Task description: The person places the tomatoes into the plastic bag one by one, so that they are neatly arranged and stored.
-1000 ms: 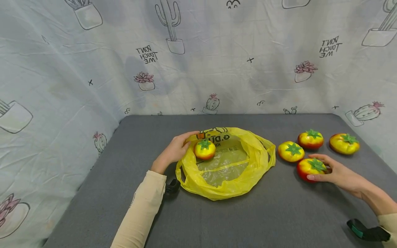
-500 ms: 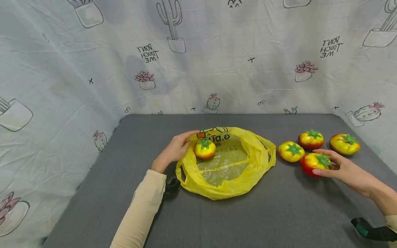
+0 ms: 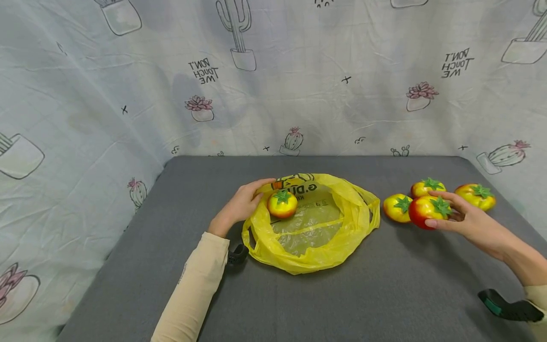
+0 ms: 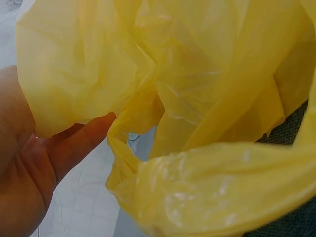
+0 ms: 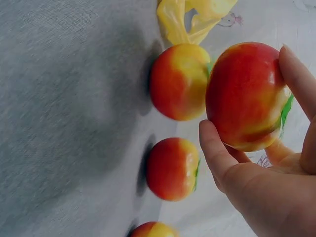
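Observation:
My right hand (image 3: 476, 221) grips a shiny red-and-yellow tomato (image 3: 420, 212) with a green leafy top. A shadow lies on the table below it, and the right wrist view shows the held tomato (image 5: 242, 94) raised off the surface. At the middle of the table lies a yellow plastic bag (image 3: 352, 209), its mouth spread wide. Inside its left part sits another tomato (image 3: 282, 209). My left hand (image 3: 239, 206) holds the bag's left rim; in the left wrist view the bag (image 4: 197, 89) hides most of the fingers.
Behind the held one, more tomatoes rest on the grey table (image 3: 128, 266): a near one (image 3: 394, 209), a partly hidden one (image 3: 420, 188) and one farther right (image 3: 470, 194). A cactus-print cloth (image 3: 273, 95) hangs along the back and sides.
My right hand has lifted the tomato off the table, first shifting right, then up and slightly left, so it now overlaps the tomatoes behind. The left hand and bag stay put.

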`<control>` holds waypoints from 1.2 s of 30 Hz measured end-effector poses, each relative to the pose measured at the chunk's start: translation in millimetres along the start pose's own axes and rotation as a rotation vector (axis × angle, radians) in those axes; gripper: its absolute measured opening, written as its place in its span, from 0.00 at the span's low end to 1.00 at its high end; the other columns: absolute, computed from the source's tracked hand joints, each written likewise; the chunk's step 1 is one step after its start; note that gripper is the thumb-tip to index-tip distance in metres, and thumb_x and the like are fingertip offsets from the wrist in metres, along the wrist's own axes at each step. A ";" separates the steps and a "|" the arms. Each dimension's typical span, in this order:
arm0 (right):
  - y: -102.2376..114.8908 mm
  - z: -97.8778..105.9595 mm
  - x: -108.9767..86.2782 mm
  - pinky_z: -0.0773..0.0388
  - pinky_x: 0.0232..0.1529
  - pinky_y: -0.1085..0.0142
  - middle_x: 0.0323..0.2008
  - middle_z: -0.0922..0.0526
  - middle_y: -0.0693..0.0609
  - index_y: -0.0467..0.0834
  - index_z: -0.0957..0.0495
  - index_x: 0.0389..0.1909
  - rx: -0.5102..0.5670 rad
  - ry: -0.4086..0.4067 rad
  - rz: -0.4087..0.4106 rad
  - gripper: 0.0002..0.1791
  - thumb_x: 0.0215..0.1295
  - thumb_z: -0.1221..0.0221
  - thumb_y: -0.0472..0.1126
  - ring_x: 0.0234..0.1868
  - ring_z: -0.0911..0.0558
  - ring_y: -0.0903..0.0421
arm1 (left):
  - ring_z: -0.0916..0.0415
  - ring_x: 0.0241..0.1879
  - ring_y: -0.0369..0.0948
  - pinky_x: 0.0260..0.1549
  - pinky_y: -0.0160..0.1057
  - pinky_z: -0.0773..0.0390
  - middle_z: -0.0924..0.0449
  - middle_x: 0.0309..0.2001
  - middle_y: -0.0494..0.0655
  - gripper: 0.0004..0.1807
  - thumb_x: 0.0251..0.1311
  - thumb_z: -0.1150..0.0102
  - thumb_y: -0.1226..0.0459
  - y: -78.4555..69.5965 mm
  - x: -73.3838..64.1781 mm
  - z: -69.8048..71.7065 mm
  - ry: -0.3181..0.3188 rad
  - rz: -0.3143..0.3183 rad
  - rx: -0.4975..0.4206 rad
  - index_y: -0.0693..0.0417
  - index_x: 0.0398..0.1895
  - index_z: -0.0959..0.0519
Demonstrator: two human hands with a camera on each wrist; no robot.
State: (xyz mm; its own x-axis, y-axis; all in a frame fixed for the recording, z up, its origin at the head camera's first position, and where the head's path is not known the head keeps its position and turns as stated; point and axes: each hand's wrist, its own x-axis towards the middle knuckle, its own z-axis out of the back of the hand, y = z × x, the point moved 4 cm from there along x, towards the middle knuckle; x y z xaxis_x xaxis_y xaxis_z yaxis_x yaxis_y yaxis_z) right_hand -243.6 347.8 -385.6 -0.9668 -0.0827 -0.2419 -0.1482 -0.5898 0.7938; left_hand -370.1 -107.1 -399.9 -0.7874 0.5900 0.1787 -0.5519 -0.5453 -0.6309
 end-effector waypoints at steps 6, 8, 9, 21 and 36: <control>16.2 -2.3 5.5 0.51 0.53 0.29 0.72 0.72 0.34 0.45 0.59 0.76 -0.006 0.010 0.048 0.44 0.68 0.43 0.44 0.63 0.58 0.20 | 0.42 0.18 0.39 0.40 0.43 0.31 0.33 0.64 0.55 0.27 0.68 0.55 0.76 2.2 0.8 0.6 -0.004 0.010 0.012 0.53 0.69 0.34; 21.4 -4.4 7.1 0.51 0.54 0.29 0.72 0.70 0.35 0.47 0.57 0.76 -0.008 0.010 0.070 0.43 0.68 0.42 0.44 0.64 0.57 0.21 | 0.44 0.16 0.39 0.38 0.43 0.30 0.33 0.64 0.55 0.27 0.68 0.55 0.76 2.5 0.8 0.7 0.000 0.015 0.008 0.53 0.69 0.34; 24.1 -5.9 8.2 0.51 0.54 0.30 0.73 0.69 0.36 0.47 0.55 0.76 -0.006 0.010 0.080 0.42 0.67 0.42 0.44 0.65 0.57 0.22 | 0.44 0.15 0.38 0.37 0.43 0.30 0.33 0.65 0.55 0.27 0.68 0.55 0.76 2.5 0.7 0.7 0.003 0.016 0.006 0.53 0.69 0.34; 56.7 -33.5 20.0 0.47 0.55 0.33 0.71 0.56 0.36 0.46 0.49 0.73 -0.002 0.051 0.170 0.39 0.66 0.40 0.43 0.66 0.51 0.30 | 0.47 0.12 0.36 0.27 0.40 0.32 0.34 0.65 0.55 0.27 0.69 0.56 0.75 1.7 4.1 1.1 0.020 0.029 -0.002 0.51 0.70 0.35; 89.7 -77.9 46.1 0.27 0.49 0.59 0.66 0.39 0.41 0.45 0.44 0.71 -0.030 0.102 0.263 0.38 0.63 0.37 0.44 0.59 0.32 0.39 | 0.48 0.11 0.36 0.24 0.39 0.33 0.34 0.65 0.55 0.27 0.69 0.57 0.76 1.4 3.2 4.5 0.023 0.045 -0.009 0.52 0.70 0.35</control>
State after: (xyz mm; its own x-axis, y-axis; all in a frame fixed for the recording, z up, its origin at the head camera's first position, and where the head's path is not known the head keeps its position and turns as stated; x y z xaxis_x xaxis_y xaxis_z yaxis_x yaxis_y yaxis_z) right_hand -285.3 228.5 -369.1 -0.9452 -0.3151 -0.0861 0.1122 -0.5608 0.8203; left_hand -374.6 -108.7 -396.8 -0.8050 0.5782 0.1327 -0.5132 -0.5665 -0.6448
